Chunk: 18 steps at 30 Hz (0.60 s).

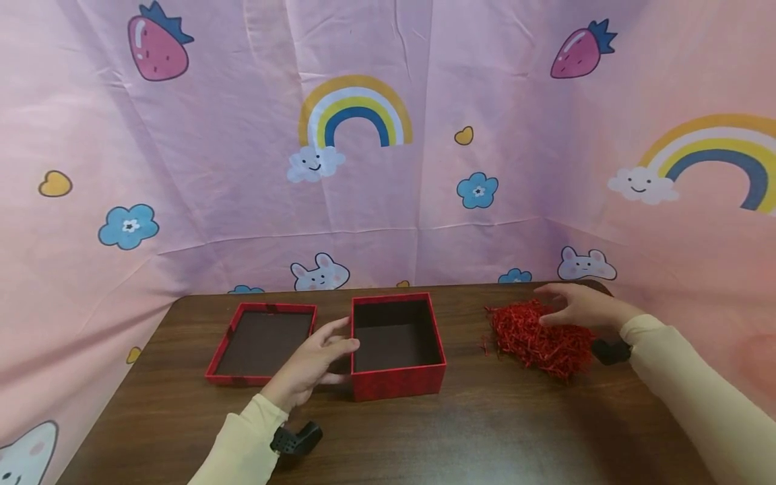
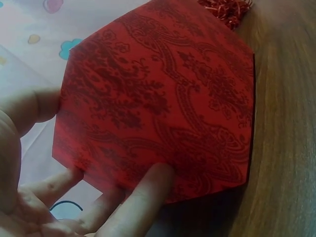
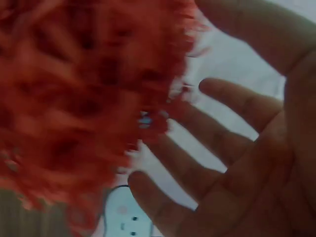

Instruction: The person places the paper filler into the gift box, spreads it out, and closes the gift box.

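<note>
The red patterned box (image 1: 399, 382) stands upright, open-topped, with its dark interior exposed. The red shredded paper (image 1: 536, 340) lies loosely heaped to its right.

You can pass over the tabletop (image 1: 463, 330) between the red box (image 1: 398, 382) and red shreds (image 1: 527, 337); the box blocks your left hand (image 1: 312, 357) rightward.

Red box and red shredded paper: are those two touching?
Apart. The head view shows it plainly: a strip of brown tabletop separates the red box from the red shredded paper.
</note>
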Motion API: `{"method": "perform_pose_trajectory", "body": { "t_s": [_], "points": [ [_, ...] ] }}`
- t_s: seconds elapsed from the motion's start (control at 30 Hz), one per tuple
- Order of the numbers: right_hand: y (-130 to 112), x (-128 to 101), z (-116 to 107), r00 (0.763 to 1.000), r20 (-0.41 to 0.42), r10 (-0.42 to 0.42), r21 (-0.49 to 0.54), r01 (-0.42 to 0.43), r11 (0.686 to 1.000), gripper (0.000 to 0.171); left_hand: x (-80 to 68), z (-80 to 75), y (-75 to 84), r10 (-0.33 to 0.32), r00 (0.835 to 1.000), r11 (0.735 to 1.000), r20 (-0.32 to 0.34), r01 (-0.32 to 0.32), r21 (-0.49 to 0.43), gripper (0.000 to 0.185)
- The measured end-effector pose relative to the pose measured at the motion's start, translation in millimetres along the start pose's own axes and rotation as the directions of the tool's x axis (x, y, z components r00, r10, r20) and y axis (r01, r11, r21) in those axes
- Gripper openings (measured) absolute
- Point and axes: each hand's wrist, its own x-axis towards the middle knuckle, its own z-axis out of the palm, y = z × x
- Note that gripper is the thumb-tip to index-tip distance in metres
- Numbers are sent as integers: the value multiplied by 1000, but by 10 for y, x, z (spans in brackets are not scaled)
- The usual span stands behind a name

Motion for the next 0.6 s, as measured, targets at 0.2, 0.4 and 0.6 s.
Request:
{"method": "perform_pose_trajectory", "body": {
  "t_s": [0.2, 0.4, 0.6],
  "points": [
    [88, 51, 132, 999, 4, -43, -73, 43, 996, 71, 4, 0, -16, 4, 1000, 1000, -1, -4, -9, 67],
    [113, 102, 198, 999, 9, -51, -91, 52, 994, 60, 9, -5, -34, 16, 1000, 999, 9, -15, -29, 72],
    [112, 149, 256, 997, 14, -75, -147, 76, 986, 50, 3, -4, -32, 22, 1000, 999, 15, -21, -28, 72]
  ]
}}
